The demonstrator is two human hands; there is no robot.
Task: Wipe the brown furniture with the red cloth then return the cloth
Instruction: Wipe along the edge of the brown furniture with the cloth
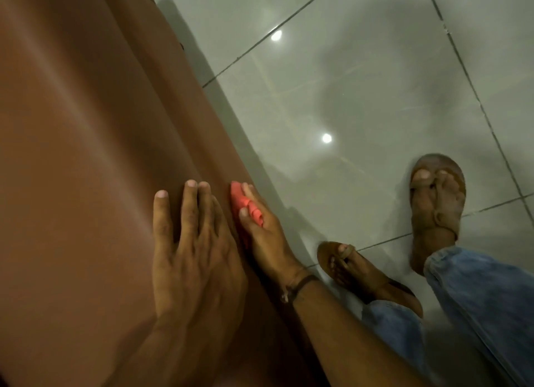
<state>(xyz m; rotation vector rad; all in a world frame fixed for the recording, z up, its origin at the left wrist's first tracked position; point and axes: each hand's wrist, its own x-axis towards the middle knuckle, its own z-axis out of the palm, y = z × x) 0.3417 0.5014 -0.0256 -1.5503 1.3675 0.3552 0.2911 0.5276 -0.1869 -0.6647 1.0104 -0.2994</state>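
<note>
The brown furniture [86, 126] fills the left half of the head view, a smooth shiny surface whose edge runs diagonally down to the right. My left hand [190, 248] lies flat on top of it, fingers spread, holding nothing. My right hand [265, 236] is pressed against the furniture's side, just over the edge, with the red cloth [245, 204] bunched under its fingers. Most of the cloth is hidden by the hand and the furniture's edge.
Glossy grey floor tiles [361, 83] cover the right half, with two light reflections. My feet in brown sandals [436, 201] and blue jeans [476, 300] stand on the floor close beside the furniture.
</note>
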